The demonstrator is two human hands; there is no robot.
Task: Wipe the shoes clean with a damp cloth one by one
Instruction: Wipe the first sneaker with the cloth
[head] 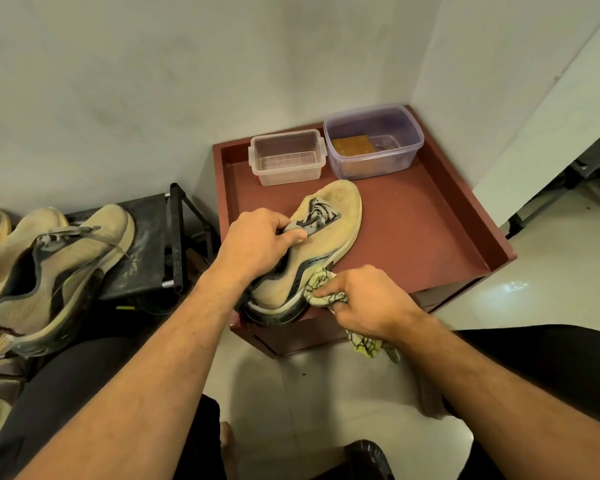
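Tan shoe (321, 237) gripped at the tongue by my left hand (257, 242), right hand (364, 299) pinching cloth (321, 289) against its side; rack shoes (59, 268) look unwiped.

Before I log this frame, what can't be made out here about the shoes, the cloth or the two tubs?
All in the head view:
- Shoe: its far side faces away; the left hand covers the collar.
- Cloth: wetness doesn't show; the right hand bunches it.
- Purple tub: beside the brown block, a small dark item is too small to identify.
- Shoes on the rack: the left edge cuts them off, so no count.
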